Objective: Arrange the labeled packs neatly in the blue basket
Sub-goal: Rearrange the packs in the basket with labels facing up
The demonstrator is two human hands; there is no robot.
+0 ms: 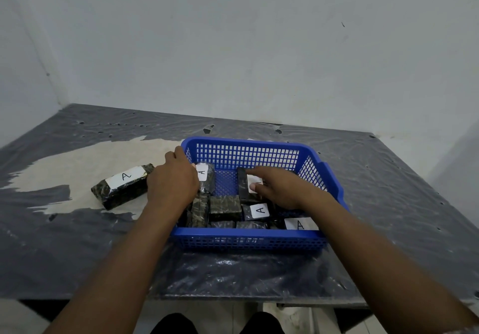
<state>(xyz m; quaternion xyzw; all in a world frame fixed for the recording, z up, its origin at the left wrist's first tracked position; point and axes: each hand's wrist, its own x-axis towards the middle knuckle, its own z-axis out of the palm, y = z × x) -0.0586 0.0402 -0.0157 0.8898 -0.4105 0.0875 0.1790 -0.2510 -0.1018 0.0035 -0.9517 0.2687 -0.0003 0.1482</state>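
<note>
Both forearms reach forward over the counter (77,243) into the blue basket (248,238). Several dark labeled packs (225,205) lie jumbled beneath and between the hands, crowding the near half. One more pack (123,186) lies on the counter just outside the left hand (172,181), which curls closed around an upright pack (207,181) at the basket's left wall. Right hand (280,187) rests with fingers spread, loosely open, pressing on a pack (246,186) below its fingertips.

Both forearms are bare from hands to the frame's edge, with no sleeves, watch or rings showing. The left hand (172,182) and right hand (278,190) are ungloved. Dark trousers (176,324) cover both knees.
</note>
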